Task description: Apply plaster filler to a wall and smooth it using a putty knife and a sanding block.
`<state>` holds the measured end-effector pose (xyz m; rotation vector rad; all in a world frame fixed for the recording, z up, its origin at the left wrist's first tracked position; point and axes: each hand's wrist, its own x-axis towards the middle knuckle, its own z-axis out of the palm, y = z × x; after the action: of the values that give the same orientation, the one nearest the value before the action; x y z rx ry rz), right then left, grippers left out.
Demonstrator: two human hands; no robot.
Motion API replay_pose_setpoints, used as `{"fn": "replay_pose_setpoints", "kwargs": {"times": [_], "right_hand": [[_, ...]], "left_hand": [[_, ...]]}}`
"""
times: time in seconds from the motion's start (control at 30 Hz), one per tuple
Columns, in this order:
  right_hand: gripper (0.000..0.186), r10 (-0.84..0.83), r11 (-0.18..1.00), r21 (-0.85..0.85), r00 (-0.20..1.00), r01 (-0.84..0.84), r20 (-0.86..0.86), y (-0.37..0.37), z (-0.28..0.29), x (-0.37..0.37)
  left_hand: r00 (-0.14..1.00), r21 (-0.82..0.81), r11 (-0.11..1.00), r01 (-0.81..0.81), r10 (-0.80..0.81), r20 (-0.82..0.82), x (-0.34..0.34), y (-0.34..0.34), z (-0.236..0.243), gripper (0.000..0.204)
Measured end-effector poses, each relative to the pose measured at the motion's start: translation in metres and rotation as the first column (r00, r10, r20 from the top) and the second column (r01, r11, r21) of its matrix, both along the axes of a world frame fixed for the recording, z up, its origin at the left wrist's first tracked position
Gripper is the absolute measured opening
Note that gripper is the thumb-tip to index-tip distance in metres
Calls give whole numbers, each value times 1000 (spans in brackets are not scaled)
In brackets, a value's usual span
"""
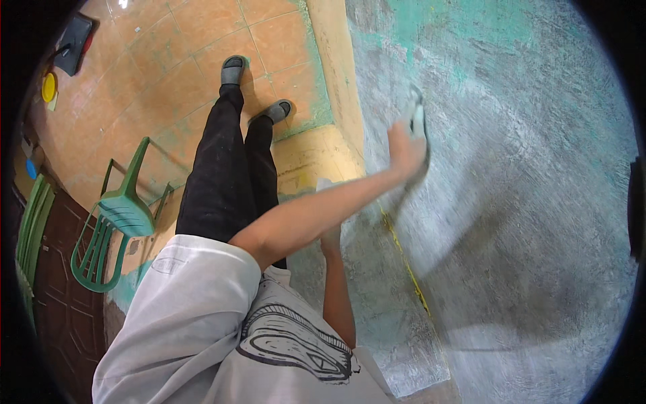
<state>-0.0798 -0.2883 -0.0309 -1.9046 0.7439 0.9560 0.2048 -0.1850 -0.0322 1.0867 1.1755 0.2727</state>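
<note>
My left hand (pixel 408 149) reaches across to the mottled grey and teal wall (pixel 511 121), fingers wrapped round a pale flat tool (pixel 416 114) held at the surface; its exact shape is unclear. My right hand (pixel 330 239) is lower, partly hidden behind my left forearm, closed near a pale object at its upper end that I cannot make out. A narrow yellow streak (pixel 397 242) runs along the wall's corner, and shadows fall across the wall beside my left hand.
A green plastic chair (pixel 126 210) stands at left on orange floor tiles (pixel 168 40), near a brown panelled door (pixel 67 269). A dark object (pixel 73 44), a yellow round lid (pixel 48 86) and a blue item (pixel 31 168) sit farther left. A cream step (pixel 303 151) borders the wall beside my feet.
</note>
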Motion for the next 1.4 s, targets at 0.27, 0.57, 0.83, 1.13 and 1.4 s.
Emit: {"fn": "replay_pose_setpoints", "kwargs": {"times": [0.27, 0.57, 0.83, 1.13, 1.4], "right_hand": [[27, 0, 1000, 12, 988, 1, -154, 14, 16, 40], [33, 218, 976, -30, 976, -217, 29, 10, 10, 37], [22, 117, 993, -14, 978, -121, -170, -5, -8, 33], [20, 161, 975, -117, 965, -188, -208, 28, 21, 52], [18, 366, 929, -70, 871, -364, 327, -17, -12, 11]], "left_hand": [[996, -143, 990, -17, 4, -88, 24, 40, -67, 30], [999, -161, 986, 29, -26, 20, -4, -3, -8, 34], [990, -26, 990, 141, -141, -15, -9, -4, -35, 32], [991, -94, 992, 90, -99, -93, 5, 34, -75, 34], [965, 72, 997, 6, -24, 262, -23, -21, -6, 30]]}}
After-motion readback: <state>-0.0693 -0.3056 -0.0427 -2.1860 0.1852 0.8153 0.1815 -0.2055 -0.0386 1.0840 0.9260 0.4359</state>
